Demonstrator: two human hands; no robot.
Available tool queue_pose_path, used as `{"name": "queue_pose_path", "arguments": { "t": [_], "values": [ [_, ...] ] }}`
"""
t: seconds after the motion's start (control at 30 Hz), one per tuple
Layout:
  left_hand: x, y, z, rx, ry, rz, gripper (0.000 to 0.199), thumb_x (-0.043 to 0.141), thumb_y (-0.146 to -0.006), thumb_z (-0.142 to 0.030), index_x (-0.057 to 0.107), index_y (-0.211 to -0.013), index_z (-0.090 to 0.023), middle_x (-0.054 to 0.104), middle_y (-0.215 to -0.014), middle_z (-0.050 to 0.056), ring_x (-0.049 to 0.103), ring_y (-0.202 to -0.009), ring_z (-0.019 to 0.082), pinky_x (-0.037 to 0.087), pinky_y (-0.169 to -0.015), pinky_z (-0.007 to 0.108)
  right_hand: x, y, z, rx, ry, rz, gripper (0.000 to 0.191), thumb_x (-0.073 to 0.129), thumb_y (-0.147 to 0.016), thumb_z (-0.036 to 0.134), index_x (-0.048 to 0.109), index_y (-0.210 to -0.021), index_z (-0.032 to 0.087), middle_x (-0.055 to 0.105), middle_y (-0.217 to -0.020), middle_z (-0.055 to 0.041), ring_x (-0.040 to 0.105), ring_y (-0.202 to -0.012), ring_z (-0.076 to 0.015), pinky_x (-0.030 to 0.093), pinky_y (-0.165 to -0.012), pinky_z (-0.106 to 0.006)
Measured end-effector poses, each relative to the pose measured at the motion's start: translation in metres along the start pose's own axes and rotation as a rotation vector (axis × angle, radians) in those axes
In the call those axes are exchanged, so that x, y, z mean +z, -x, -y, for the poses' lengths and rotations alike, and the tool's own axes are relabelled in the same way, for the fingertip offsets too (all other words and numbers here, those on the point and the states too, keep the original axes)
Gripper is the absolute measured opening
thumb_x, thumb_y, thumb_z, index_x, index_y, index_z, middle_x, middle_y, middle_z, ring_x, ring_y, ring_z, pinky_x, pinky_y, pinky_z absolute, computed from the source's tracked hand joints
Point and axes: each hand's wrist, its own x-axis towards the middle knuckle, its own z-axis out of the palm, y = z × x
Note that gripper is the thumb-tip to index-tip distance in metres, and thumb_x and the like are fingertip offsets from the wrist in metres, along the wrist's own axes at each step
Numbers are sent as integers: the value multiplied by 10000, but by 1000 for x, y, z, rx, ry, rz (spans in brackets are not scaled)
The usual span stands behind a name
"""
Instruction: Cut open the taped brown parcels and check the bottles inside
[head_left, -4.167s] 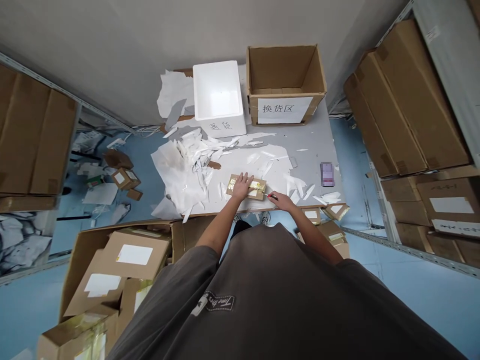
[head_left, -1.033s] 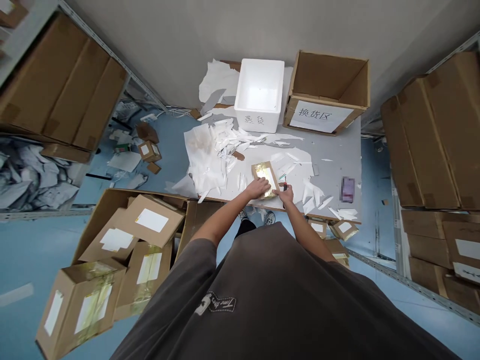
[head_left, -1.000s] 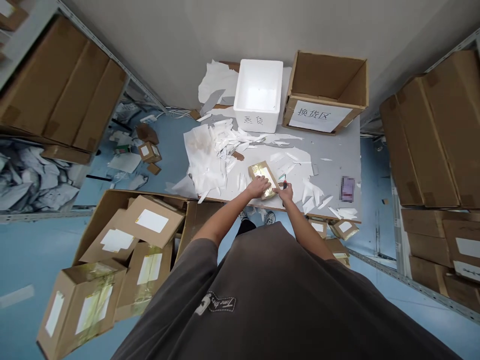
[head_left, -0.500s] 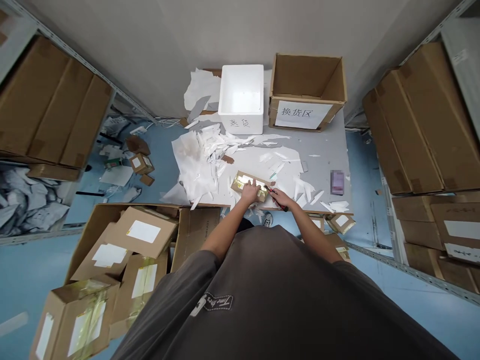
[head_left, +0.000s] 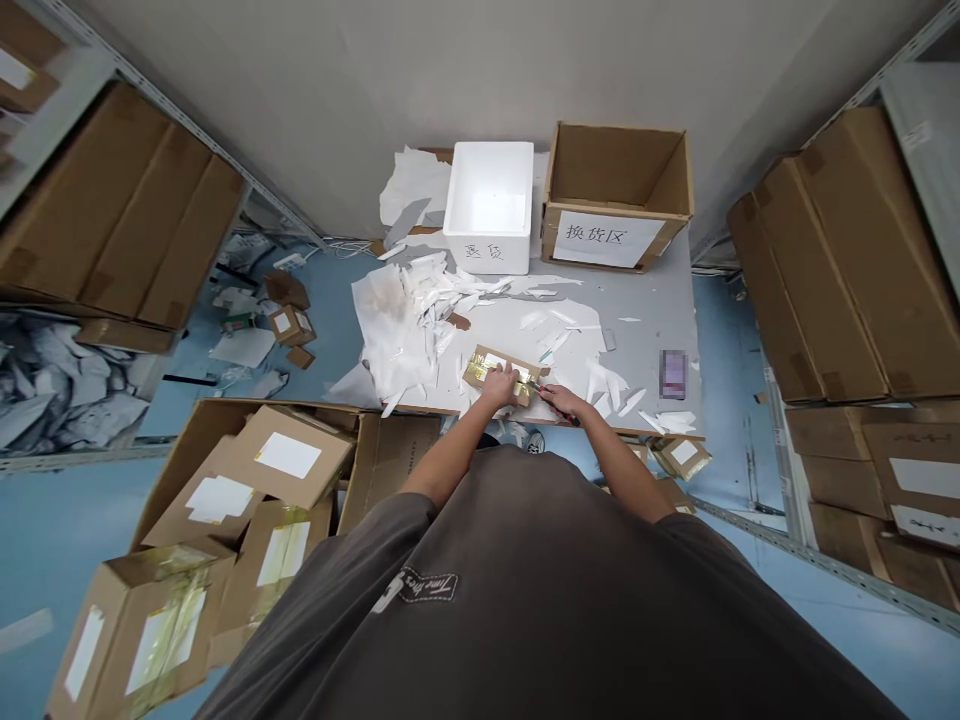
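Observation:
A small cardboard box (head_left: pixel 478 368) with yellowish clear tape and a white label lies at the table's near edge. My left hand (head_left: pixel 499 385) grips it from above, fingers bent over the label. My right hand (head_left: pixel 559 399) is closed around a utility knife (head_left: pixel 571 417) with a red and black handle. The knife's front end touches the box's top near its right end, just right of my left fingers. Torn white paper scraps (head_left: pixel 420 320) are heaped left of the box, and more strips lie to its right.
A white foam box (head_left: pixel 487 255) and an open cardboard carton (head_left: pixel 555 215) with a handwritten sign stand at the table's back. A phone-like blurred item (head_left: pixel 673 374) lies at right. Left of me, a large carton (head_left: pixel 176 450) holds several taped parcels. Shelves with cartons flank both sides.
The knife's front end has moved slightly left and in over the box's top. My left hand stays on the box. The whole view has shifted slightly.

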Motion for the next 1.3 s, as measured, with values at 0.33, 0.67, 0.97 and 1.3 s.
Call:
{"name": "queue_pose_path", "arguments": {
  "t": [0.33,0.67,0.97,1.3],
  "values": [
    [-2,-4,1,6,-12,40,864,1035,-634,-471,692,-1376,-191,489,-1660,238,534,-1426,448,435,-1159,510,12,2,-12,17,-157,58,401,660,-1014,598,451,-893,278,473,-506,98,413,-373,-131,362,-401,-220],
    [-6,-2,5,23,-32,61,778,1026,-639,-500,723,-1306,-239,474,-1701,181,541,-1439,414,472,-1140,482,9,-1,-7,-6,7,50,379,680,-1005,561,488,-863,268,506,-502,83,462,-399,-148,392,-457,-243],
    [-15,-5,10,29,15,98,601,1005,-669,-441,762,-1181,-239,555,-1644,150,583,-1379,410,521,-1082,480,-8,-7,23,-53,677,-56,259,566,-1080,417,704,-976,224,787,-1004,-88,717,-904,-269,485,-760,-293],
    [-7,-6,14,26,67,94,629,1014,-666,-411,755,-1211,-235,463,-1718,149,503,-1477,433,482,-1156,520,-34,-4,43,-68,776,91,341,552,-1093,476,755,-1231,241,778,-864,-27,666,-609,-171,441,-651,-260]
  ]
}}
